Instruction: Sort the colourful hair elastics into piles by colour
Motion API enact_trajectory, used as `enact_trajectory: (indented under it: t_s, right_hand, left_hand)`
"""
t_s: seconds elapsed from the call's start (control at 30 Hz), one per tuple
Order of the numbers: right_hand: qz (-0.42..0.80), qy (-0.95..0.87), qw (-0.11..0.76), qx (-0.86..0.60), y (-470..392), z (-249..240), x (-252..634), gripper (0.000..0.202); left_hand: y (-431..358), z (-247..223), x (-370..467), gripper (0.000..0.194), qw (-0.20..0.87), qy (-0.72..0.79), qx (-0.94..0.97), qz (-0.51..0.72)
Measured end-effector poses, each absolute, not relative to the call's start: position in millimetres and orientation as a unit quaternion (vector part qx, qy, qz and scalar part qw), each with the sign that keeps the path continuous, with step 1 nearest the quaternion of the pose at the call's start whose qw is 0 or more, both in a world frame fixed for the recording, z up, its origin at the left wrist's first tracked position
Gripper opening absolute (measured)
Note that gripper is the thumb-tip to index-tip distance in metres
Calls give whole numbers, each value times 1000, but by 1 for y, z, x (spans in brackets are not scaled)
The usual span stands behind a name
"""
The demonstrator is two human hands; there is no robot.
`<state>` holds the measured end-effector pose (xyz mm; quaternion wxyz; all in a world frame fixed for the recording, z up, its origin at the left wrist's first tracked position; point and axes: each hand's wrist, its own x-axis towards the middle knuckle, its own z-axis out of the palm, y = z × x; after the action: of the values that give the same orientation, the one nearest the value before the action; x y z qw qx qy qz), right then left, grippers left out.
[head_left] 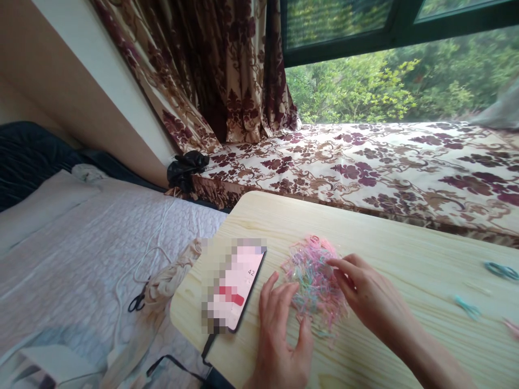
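Note:
A loose heap of small, thin elastic bands (pixel 312 275) in pink, mint and clear tones lies on the light wooden table (pixel 275 216). At its left edge is my left hand (pixel 279 324), fingers curved and apart, holding nothing. My right hand (pixel 359 281) reaches over the heap's right side. Its thumb and index finger are pinched together at the bands; whatever is between the fingertips is too small to make out. Toward the table's right side lie a small turquoise bundle of bands (pixel 467 308), a blue-grey looped band (pixel 501 270) and a pink piece (pixel 511 326).
A phone (pixel 239 286), partly blurred out, lies left of my left hand, with a black strap (pixel 208 346) at its lower end. Left of the table is a bed (pixel 101 227) with a white cable. Behind stands a floral-covered window seat (pixel 357 167).

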<state>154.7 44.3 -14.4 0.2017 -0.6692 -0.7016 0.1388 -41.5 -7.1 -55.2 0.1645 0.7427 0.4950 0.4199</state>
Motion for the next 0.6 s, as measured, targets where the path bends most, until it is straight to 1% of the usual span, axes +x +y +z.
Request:
enact_trajectory:
  t_s: [0.17, 0.33, 0.5, 0.6]
  right_hand:
    - [139, -706, 193, -668, 46, -12, 158, 32]
    - [115, -717, 202, -657, 42, -9, 162, 33]
    - [117, -753, 257, -594, 3, -9, 158, 30]
    - [155, -767, 250, -570, -29, -18, 157, 25]
  left_hand:
    - [-7, -55, -43, 50, 175, 489, 745, 419]
    - [-7, -55, -43, 49, 177, 489, 744, 420]
    - [-7, -50, -41, 41, 182, 489, 747, 412]
    - [-8, -45, -40, 33, 183, 487, 755, 399]
